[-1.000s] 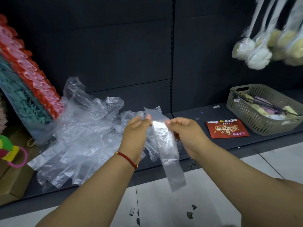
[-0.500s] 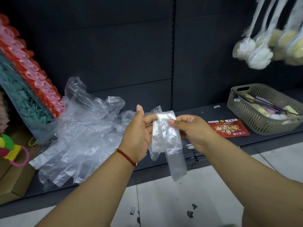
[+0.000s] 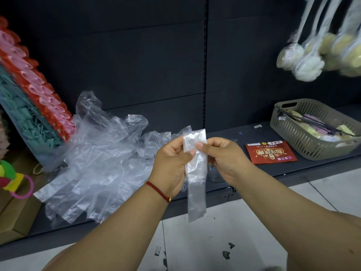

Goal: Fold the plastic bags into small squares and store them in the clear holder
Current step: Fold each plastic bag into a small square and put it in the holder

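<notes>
Dim even light; upper-right blur; wide-angle edges bowed.

Both hands — left hand (image 3: pixel 172 163), right hand (image 3: pixel 224 157) — pinch a folded bag strip (image 3: pixel 196 173) upright.

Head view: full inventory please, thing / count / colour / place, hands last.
folded bag strip: 1, clear, held up between both hands, lower end hanging free
loose bags: a heap, count unclear, clear, on the shelf at left
shelf: 1, dark grey, across the middle
basket: 1, grey-beige slotted, on the shelf at right, small items inside
packet: 1, red with print, flat on the shelf beside the basket
wrapped sponges on handles: several, pale, hanging top right
stacked items in a bag: red, pink, teal, leaning at left
cardboard box: 1, brown, lower left
bracelet: 1, red, left wrist
left hand: pinches the strip
right hand: pinches the strip
</notes>
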The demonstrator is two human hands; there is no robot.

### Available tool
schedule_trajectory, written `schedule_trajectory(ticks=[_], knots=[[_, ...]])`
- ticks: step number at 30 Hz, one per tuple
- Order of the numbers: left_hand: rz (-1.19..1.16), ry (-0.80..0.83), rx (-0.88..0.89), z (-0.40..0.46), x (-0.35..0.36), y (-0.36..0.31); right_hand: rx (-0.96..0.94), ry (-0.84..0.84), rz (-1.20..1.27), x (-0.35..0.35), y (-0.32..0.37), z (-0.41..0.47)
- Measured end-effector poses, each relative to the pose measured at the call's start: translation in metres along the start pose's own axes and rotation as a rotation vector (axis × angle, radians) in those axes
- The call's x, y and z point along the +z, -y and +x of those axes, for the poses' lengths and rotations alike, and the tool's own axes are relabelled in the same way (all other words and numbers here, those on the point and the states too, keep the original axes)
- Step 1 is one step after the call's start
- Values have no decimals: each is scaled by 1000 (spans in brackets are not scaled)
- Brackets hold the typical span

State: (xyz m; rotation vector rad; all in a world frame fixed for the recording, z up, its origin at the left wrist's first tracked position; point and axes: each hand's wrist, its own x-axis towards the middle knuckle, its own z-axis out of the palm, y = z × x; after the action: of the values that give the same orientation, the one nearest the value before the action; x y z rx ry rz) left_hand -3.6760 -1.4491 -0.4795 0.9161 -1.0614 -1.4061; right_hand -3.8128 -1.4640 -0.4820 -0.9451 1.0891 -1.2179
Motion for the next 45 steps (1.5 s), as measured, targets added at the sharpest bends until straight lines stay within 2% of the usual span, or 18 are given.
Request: schedule_trajectory(ticks=[6,9,12,14,16,18,21,24,30,33,45], knots=[[-1,-50,23,0,3,1,-68,-52,35,2,0,1],[4,-100,-40,1,2,1,-93,-73,84,-1,1,5],[250,-9,-142,0,-2,8,-111,-114,70,-7,3,8],[337,-33,-142,0,-4,10,-89,-142,-17,-6,5,7],[325,-127,-110,2,-7,8,-10,-169,-230,-6,11,3],[312,-192,-78,5,-10,2,164,-115,-369,-7,17,-2],[292,-219,-38,7,-14,-3,407,121,-326,-4,21,-14],[283,-200,-35,4,-10,-9,461,210,-215,-2,15,-18],[188,-155,-254,-5,-2,-18,319,173,-86,-6,5,-7],[241,-142,-301,-7,-5,-18,211,209,-68,-9,6,-6],[381,-111,-207,-13,-5,-14,-16,182,-143,-11,-1,-3]])
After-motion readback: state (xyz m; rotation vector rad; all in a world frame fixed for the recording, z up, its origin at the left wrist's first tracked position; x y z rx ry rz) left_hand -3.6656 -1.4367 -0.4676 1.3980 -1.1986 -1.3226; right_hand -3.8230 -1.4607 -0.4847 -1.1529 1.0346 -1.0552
